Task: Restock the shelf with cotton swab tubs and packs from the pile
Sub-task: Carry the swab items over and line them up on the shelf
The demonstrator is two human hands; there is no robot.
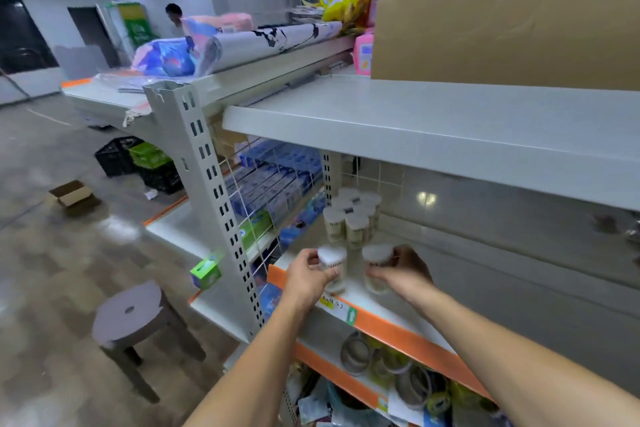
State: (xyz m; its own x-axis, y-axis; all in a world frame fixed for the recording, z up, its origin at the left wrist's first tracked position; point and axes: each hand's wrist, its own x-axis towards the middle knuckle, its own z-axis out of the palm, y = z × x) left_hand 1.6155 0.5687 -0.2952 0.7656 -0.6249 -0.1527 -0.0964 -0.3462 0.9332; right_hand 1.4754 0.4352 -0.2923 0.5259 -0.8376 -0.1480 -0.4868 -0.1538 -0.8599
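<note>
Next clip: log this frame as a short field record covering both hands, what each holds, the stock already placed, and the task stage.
left hand: grips a cotton swab tub at the shelf front
right hand: grips a second tub beside it
placed stock: tub cluster further back on the shelf
stage: two tubs being set down
nearby: grey stool on floor

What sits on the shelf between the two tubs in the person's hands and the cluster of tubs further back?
Nothing: in the head view, only bare white shelf separates the held round white-lidded tubs from the rear cluster.
</note>
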